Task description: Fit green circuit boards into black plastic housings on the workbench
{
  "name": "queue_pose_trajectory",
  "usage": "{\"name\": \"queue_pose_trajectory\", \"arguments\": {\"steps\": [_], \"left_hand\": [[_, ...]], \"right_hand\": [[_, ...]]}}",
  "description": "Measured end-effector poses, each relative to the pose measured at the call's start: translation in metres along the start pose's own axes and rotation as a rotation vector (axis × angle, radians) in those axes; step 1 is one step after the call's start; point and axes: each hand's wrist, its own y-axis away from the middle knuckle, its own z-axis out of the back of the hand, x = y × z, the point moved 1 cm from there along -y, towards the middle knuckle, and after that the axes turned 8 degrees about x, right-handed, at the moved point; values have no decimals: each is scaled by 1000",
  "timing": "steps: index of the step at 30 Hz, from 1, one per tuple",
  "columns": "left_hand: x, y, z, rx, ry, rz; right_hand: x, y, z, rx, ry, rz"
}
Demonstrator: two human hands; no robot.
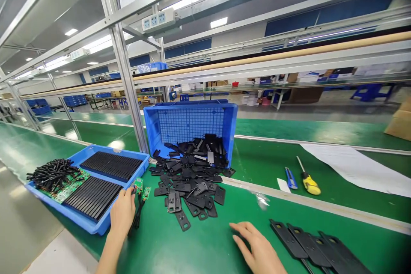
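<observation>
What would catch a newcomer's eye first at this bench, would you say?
The blue crate on its side at the centre probably wins, its black parts heaped out over the green bench. Next, perhaps, the blue tray to its left, with neat rows of black pieces.

Green strip of table (160, 246) open between hands; black parts (195, 192) block way to blue crate (230, 137).

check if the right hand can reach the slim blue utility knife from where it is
Probably yes. The right hand looks empty, with bare green benchtop ahead of it, and nothing covers the slim blue utility knife. A crumpled clear plastic scrap lies near the way.
</observation>
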Motion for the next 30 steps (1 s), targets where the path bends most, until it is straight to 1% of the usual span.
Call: {"name": "queue_pose_trajectory", "arguments": {"steps": [2,3,4,5,6,7,8,9,10,12,14,17,19,21,22,24,26,28,30], "left_hand": [[-23,8,7,-107,119,-110],[-37,12,8,-114,225,-200],[-53,16,7,-64,359,-301],[-71,20,3,43,498,-401],[-89,23,-2,190,615,-486],[-106,23,-9,331,681,-549],[-123,20,-16,417,669,-590],[-137,14,-23,445,614,-606],[-149,5,-30,409,528,-594],[-168,-22,-41,273,384,-509],[-181,-52,-51,184,319,-399],[-192,-88,-60,134,263,-307],[-195,-100,-61,140,263,-300],[-196,-101,-57,142,295,-316],[-196,-96,-54,139,324,-335],[-197,-80,-48,148,406,-405],[-199,-54,-45,212,506,-497],[-201,-24,-46,333,594,-576],[-203,3,-52,541,810,-606]], "right_hand": [[13,0,-3,90,-230,1],[20,1,-7,149,-372,-14],[26,1,-11,206,-532,-41],[32,2,-17,242,-709,-78],[36,2,-22,246,-898,-123],[39,2,-27,221,-1087,-171],[40,2,-30,177,-1259,-218],[40,1,-32,134,-1398,-253],[39,1,-33,104,-1500,-277],[34,-1,-27,92,-1584,-286],[28,-3,-17,78,-1566,-258],[21,-3,-1,7,-1489,-213],[18,-3,6,-38,-1429,-190],[16,-3,11,-82,-1331,-171],[14,-3,14,-98,-1251,-159],[12,-4,19,-135,-1016,-119],[12,-4,23,-197,-723,-52],[13,-2,27,-267,-466,23],[16,-1,29,-307,-298,82]]}}
